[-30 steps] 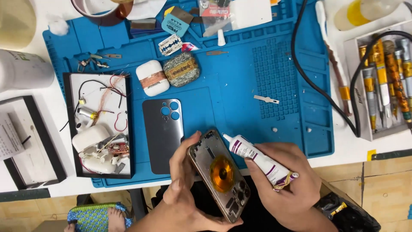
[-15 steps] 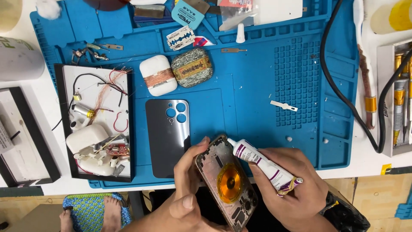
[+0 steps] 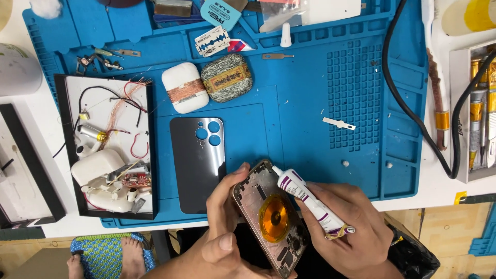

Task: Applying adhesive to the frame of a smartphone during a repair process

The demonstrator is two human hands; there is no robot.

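Working over a blue repair mat [image 3: 310,129] on the white tabletop [image 3: 31,119], my left hand [image 3: 227,227] grips the phone frame [image 3: 271,217], my right hand [image 3: 351,232] clasps the glue tube [image 3: 307,199]; the view has shifted slightly since.

The left hand [image 3: 227,227] grips an opened phone frame [image 3: 271,217] by its edge, tilted above the near rim of a blue work mat [image 3: 310,103]. An orange coil [image 3: 274,218] sits in the frame's middle. The right hand [image 3: 351,227] holds a white glue tube [image 3: 310,201], its nozzle touching the frame's upper corner. A dark phone back panel [image 3: 199,165] lies flat on the mat just left of the hands.
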